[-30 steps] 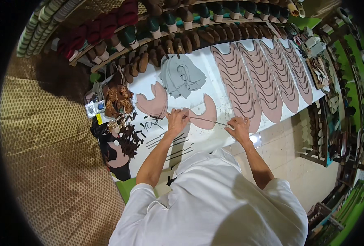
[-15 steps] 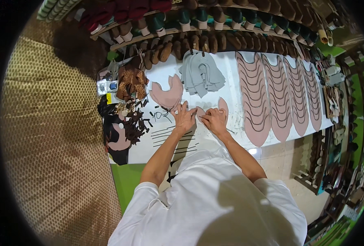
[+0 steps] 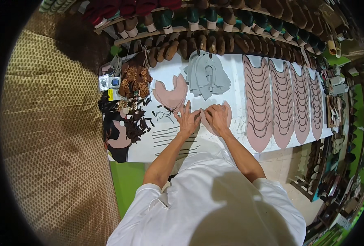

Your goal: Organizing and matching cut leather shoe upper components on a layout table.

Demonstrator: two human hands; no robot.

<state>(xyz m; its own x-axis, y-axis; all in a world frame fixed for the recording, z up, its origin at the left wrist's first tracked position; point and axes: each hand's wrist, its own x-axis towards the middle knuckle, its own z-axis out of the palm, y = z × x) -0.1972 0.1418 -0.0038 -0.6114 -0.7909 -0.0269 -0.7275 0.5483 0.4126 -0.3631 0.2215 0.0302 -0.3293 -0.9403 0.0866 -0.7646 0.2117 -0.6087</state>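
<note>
A pink U-shaped shoe-upper piece (image 3: 228, 116) lies on the white worktable in front of me, partly covered by my right hand (image 3: 216, 119). That hand has its fingers bent and drawn together at the piece's upper left edge. My left hand (image 3: 187, 121) rests just left of it, fingers spread, the thumb reaching toward the same edge. Whatever lies between the right fingertips is hidden. Thin dark strips (image 3: 165, 137) are set out in rows beside my left forearm. A stack of similar pink pieces (image 3: 171, 93) sits beyond my left hand.
Overlapping pink pieces (image 3: 259, 127) form several columns at the right. Grey cut pieces (image 3: 206, 76) are piled at the back middle. Leopard-print material (image 3: 133, 80) and small dark bits (image 3: 137, 126) crowd the left side. Racks of shoes (image 3: 193, 19) stand behind the table.
My right hand has shifted over the pink piece, whose rounded lower part now shows beneath it. My left hand stays near the piece's edge. The whole view has shifted slightly.
</note>
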